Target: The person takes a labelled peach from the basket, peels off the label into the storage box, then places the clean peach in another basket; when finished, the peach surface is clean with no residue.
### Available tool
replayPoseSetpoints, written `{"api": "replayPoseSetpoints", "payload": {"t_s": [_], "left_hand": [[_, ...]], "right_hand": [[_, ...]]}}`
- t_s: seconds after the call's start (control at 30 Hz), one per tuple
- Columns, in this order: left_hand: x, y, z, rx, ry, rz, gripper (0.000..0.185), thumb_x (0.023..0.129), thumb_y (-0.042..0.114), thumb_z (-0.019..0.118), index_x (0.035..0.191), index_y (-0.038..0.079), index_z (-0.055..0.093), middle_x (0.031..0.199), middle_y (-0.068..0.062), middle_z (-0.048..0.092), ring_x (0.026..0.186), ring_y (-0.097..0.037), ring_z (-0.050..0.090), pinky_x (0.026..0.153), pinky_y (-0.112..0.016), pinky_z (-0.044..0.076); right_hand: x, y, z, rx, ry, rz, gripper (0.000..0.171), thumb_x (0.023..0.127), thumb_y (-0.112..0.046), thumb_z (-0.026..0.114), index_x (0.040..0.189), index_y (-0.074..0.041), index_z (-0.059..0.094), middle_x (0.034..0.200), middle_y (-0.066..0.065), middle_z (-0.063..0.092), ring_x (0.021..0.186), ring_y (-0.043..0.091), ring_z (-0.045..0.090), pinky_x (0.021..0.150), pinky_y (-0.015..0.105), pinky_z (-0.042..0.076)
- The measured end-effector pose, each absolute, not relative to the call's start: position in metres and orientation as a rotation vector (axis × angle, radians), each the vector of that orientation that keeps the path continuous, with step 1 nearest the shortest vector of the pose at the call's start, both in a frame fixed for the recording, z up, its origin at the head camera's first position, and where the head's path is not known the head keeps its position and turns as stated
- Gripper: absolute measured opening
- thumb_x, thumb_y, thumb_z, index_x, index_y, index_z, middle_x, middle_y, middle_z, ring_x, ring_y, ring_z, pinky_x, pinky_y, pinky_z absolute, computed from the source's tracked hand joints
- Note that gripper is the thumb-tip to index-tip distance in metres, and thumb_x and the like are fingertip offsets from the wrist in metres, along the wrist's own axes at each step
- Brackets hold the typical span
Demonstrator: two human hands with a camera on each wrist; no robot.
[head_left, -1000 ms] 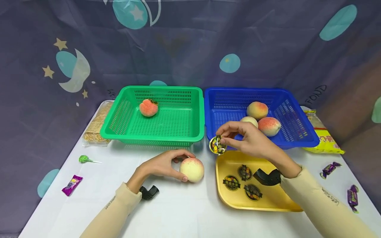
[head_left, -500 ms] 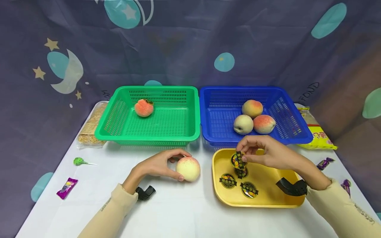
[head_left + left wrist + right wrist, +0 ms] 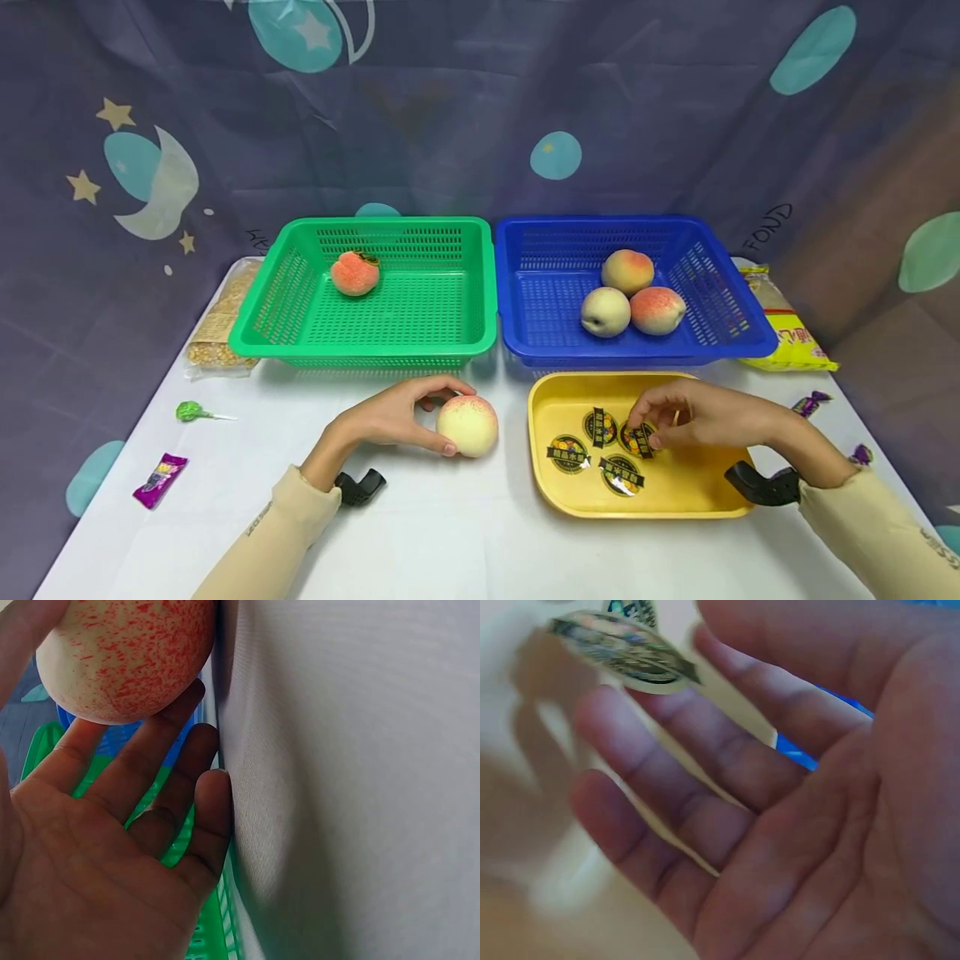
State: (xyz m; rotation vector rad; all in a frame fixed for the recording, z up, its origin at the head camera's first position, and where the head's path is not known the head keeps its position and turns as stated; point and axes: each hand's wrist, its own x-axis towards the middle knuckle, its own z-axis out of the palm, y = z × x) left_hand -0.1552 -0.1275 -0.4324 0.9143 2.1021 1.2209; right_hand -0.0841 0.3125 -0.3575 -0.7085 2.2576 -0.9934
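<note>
My left hand (image 3: 390, 417) holds a pale yellow peach (image 3: 468, 426) at the table's middle, thumb on the near side and fingers behind. The left wrist view shows the same peach (image 3: 127, 656), speckled red, above the spread lower fingers. Low over the yellow tray (image 3: 551, 500), my right hand (image 3: 705, 417) pinches a round black-and-gold fruit sticker (image 3: 637, 440) with thumb and fingertips at its edge. In the right wrist view this sticker (image 3: 626, 652) overlaps a fingertip. Beside it in the tray lie three similar stickers, one of them a black-banded sticker (image 3: 568, 455).
A green basket (image 3: 367, 348) at the back holds one red peach (image 3: 355, 273) bearing a sticker. The blue basket (image 3: 637, 350) beside it holds three peaches. At the sides are a grain bag (image 3: 223, 333), a yellow snack bag (image 3: 795, 342), a green lollipop (image 3: 191, 411) and wrapped candies.
My right hand has brought the sticker from before the blue basket down and rightward to the yellow tray. My left hand keeps the peach in place; the head view has shifted slightly.
</note>
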Motion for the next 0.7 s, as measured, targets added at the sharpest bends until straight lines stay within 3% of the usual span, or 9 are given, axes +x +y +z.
{"api": "replayPoseSetpoints", "payload": {"t_s": [0.37,0.7], "left_hand": [[-0.155,-0.128,-0.433,0.926,2.100,1.223,0.068,0.073,0.033,0.093,0.132,0.034,0.060,0.129,0.013,0.064,0.124,-0.012,0.059,0.103,-0.039,0.047],[-0.156,-0.127,-0.434,0.923,2.109,1.220,0.068,0.073,0.032,0.093,0.132,0.035,0.060,0.129,0.013,0.064,0.124,-0.011,0.059,0.104,-0.039,0.048]], "right_hand": [[-0.080,0.317,-0.363,-0.666,2.236,-0.894,0.027,0.097,-0.014,0.068,0.123,-0.008,0.071,0.106,0.005,0.070,0.083,0.006,0.059,0.072,0.022,0.050],[-0.077,0.312,-0.370,-0.758,2.331,-0.772,0.027,0.094,-0.006,0.068,0.120,-0.008,0.072,0.100,-0.002,0.060,0.082,0.000,0.046,0.067,0.022,0.041]]}}
